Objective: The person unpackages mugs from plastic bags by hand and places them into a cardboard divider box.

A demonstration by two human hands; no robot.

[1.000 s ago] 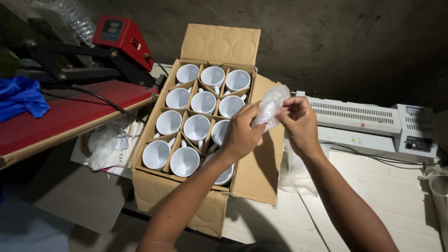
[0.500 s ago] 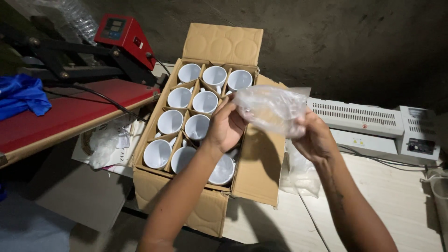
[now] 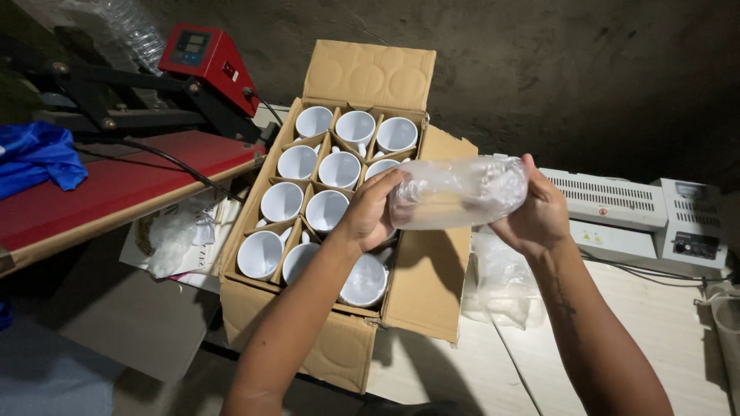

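Note:
A clear plastic bag (image 3: pixel 456 191) is stretched sideways between both hands above the right side of an open cardboard box (image 3: pixel 277 308). My left hand (image 3: pixel 370 209) grips the bag's left end, and my right hand (image 3: pixel 536 216) grips its right end. Cardboard dividers split the box into cells, and several white mugs (image 3: pixel 340 169) stand upright in them. My left forearm crosses over the near cells and hides part of them.
A red heat press (image 3: pixel 123 162) with a black arm sits left of the box, with a blue cloth (image 3: pixel 35 154) on it. Crumpled plastic (image 3: pixel 173 235) lies below it. A white laminator (image 3: pixel 640 216) stands at right on a pale table (image 3: pixel 678 347), beside more clear bags (image 3: pixel 501 281).
The small crumpled bag pinched between both hands has been pulled wide. My hands moved apart, the right one going right and the left one lower over the box.

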